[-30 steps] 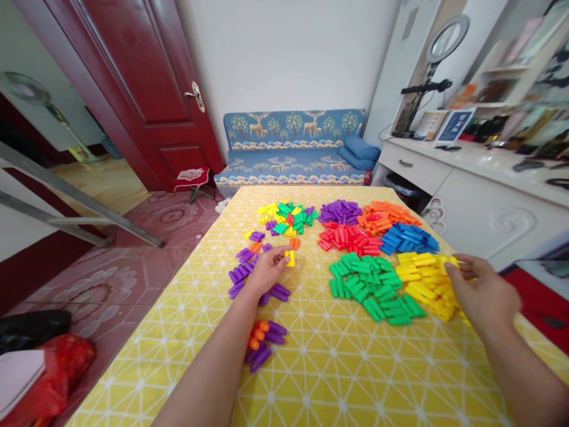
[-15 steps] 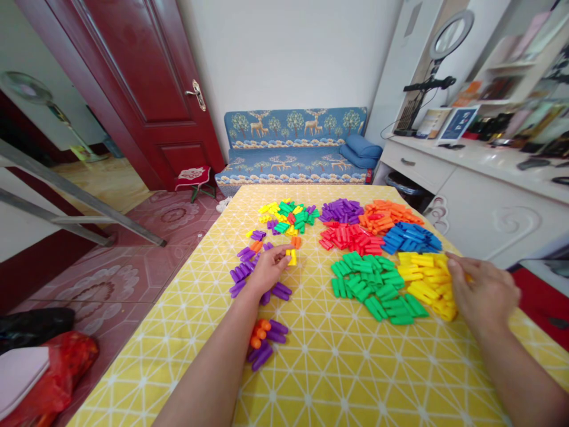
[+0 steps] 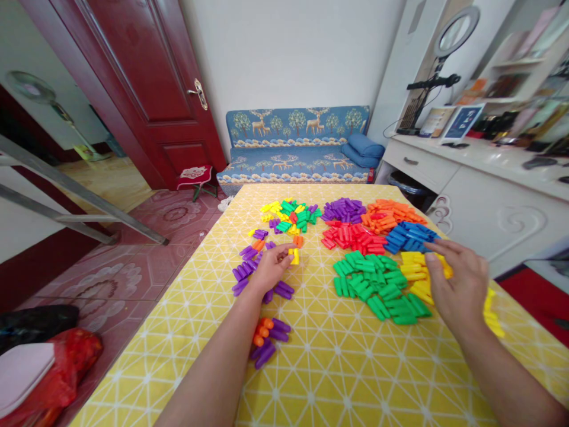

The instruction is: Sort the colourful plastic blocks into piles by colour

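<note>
On the yellow tablecloth (image 3: 338, 362) lie sorted heaps of plastic pegs: green (image 3: 377, 287), yellow (image 3: 412, 268), blue (image 3: 409, 236), red (image 3: 351, 236), orange (image 3: 386, 214) and purple (image 3: 342, 209). A mixed heap (image 3: 291, 216) lies further left. My left hand (image 3: 269, 271) rests among loose purple pegs (image 3: 244, 271), its fingers curled in a pinch beside a yellow peg (image 3: 294, 256); what they hold is hidden. My right hand (image 3: 457, 284) hovers over the yellow heap, fingers curved round a yellow peg (image 3: 446, 271). A small orange and purple cluster (image 3: 267, 338) lies by my left forearm.
A few yellow pegs (image 3: 491, 311) lie near the table's right edge. Beyond the table stand a blue patterned sofa (image 3: 297, 145), a red door (image 3: 133, 89) and a white cabinet (image 3: 489, 201) with a ring light (image 3: 456, 32). A red bag (image 3: 57, 367) sits on the floor at left.
My right hand has moved left and up from the right side of the yellow heap to above it. My left hand has barely moved.
</note>
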`<state>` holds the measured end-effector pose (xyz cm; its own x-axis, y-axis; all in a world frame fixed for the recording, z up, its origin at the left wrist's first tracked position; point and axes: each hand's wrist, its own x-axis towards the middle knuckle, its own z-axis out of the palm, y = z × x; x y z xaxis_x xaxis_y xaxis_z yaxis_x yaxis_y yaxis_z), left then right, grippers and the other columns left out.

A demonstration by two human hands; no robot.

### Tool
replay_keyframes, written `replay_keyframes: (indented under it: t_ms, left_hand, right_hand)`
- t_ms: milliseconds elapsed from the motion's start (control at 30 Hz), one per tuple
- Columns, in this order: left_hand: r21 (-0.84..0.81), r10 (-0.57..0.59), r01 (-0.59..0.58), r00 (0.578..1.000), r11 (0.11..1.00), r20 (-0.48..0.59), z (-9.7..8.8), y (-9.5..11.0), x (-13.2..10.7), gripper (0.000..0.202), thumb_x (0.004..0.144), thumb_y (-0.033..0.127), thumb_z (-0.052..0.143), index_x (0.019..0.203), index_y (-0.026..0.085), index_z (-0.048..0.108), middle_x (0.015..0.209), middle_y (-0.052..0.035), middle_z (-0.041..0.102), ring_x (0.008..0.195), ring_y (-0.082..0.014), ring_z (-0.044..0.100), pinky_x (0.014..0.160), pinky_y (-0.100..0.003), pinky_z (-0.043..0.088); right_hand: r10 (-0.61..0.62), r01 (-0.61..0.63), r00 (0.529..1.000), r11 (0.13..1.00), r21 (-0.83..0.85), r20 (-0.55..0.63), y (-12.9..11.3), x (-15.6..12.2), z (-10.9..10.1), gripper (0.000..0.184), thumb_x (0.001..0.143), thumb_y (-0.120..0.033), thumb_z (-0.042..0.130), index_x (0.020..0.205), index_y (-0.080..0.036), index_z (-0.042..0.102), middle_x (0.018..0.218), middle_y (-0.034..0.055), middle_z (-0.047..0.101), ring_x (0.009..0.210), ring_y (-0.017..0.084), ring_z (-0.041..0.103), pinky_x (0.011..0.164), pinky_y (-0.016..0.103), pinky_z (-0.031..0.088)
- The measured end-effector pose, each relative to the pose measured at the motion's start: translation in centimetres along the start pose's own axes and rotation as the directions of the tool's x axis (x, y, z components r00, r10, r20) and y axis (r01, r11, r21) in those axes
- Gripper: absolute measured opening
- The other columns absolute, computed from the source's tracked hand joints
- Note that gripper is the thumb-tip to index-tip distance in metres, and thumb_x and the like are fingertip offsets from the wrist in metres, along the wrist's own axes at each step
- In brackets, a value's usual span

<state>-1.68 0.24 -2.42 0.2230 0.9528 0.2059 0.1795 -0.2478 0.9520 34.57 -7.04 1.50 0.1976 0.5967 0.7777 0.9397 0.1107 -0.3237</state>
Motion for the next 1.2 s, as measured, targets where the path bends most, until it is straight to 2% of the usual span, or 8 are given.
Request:
replay_keyframes:
  t_ms: [133,233,400,533,767,967,1067,1200]
  left_hand:
    - [-0.015,0.0,0.0,1.0,1.0,-0.016,0.0,0.3,0.0,0.04,0.078,0.025,0.061,0.116,0.016,0.063,0.076,-0.0016,0.059,0.069,-0.0134,0.057,0.063,-0.025,0.049]
    - [-0.015,-0.016,0.016,1.0,1.0,0.008,0.0,0.8,-0.2,0.044,0.076,0.025,0.064,0.119,0.015,0.061,0.079,-0.0023,0.062,0.071,-0.0133,0.059,0.066,-0.024,0.048]
    - [-0.051,0.01,-0.005,0.994,0.999,0.11,-0.2,1.5,-0.5,0.05,0.076,0.026,0.066,0.124,0.013,0.058,0.082,-0.0046,0.068,0.072,-0.0142,0.061,0.068,-0.025,0.046]
    - [-0.087,0.019,-0.005,0.987,0.996,0.161,-0.2,1.6,-0.6,0.052,0.075,0.021,0.064,0.125,0.012,0.057,0.072,-0.0008,0.065,0.062,-0.0108,0.057,0.06,-0.021,0.043]
    - [-0.071,0.026,-0.011,0.979,0.997,0.201,0.0,1.1,-0.5,0.051,0.074,0.019,0.063,0.123,0.01,0.058,0.073,-0.0014,0.064,0.057,-0.0083,0.053,0.054,-0.018,0.038]
    - [-0.064,-0.023,0.037,0.979,0.997,0.201,-0.2,1.6,-0.7,0.05,0.076,0.033,0.067,0.121,0.011,0.06,0.09,-0.0092,0.071,0.069,-0.0143,0.063,0.061,-0.023,0.046]
    - [-0.023,-0.049,0.054,0.982,0.998,0.184,-0.4,1.9,-0.8,0.05,0.078,0.038,0.067,0.12,0.012,0.062,0.1,-0.0127,0.071,0.08,-0.0192,0.066,0.069,-0.027,0.049]
    - [0.005,-0.042,0.042,0.985,0.999,0.168,-0.4,1.8,-0.7,0.049,0.077,0.04,0.068,0.117,0.012,0.064,0.101,-0.0136,0.072,0.088,-0.0233,0.067,0.076,-0.032,0.051]
  right_hand:
    - [-0.167,0.085,0.966,0.927,0.366,0.199,-7.7,-0.8,1.7,0.025,0.09,-0.033,0.048,0.11,-0.025,0.062,0.12,0.0068,0.056,0.113,0.02,0.054,0.098,0.039,0.042]
    - [-0.27,0.039,0.878,0.863,0.504,0.394,-12.6,-2.4,3.7,0.036,0.089,-0.026,0.048,0.124,-0.026,0.053,0.13,0.0078,0.049,0.118,0.021,0.051,0.095,0.038,0.046]
    - [-0.28,-0.057,0.72,0.888,0.456,0.635,-17.9,-4.6,7.0,0.071,0.08,-0.016,0.054,0.145,-0.027,0.027,0.15,0.009,0.026,0.127,0.025,0.044,0.098,0.041,0.045]
    - [-0.268,-0.018,0.663,0.928,0.373,0.699,-19.7,-5.0,8.3,0.066,0.076,-0.01,0.054,0.14,-0.018,0.037,0.14,0.0131,0.038,0.126,0.026,0.043,0.101,0.04,0.042]
    - [-0.205,0.145,0.679,0.979,0.146,0.704,-20.4,-4.8,8.4,0.046,0.086,-0.011,0.045,0.13,-0.022,0.048,0.114,0.0107,0.056,0.101,0.022,0.057,0.075,0.03,0.049]
    - [-0.179,0.092,0.707,0.983,0.161,0.684,-19.6,-3.8,6.8,0.043,0.083,-0.013,0.048,0.126,-0.018,0.049,0.113,0.01,0.061,0.101,0.022,0.059,0.081,0.03,0.046]
    - [-0.122,0.015,0.801,0.983,0.184,0.586,-16.5,-2.8,4.7,0.045,0.08,-0.017,0.052,0.124,-0.016,0.048,0.111,0.0102,0.062,0.094,0.022,0.062,0.078,0.03,0.047]
    - [-0.022,-0.022,0.912,0.995,0.102,0.41,-8.8,-1.1,1.2,0.036,0.08,-0.03,0.055,0.115,-0.019,0.054,0.091,0.0056,0.062,0.074,0.019,0.061,0.066,0.03,0.046]
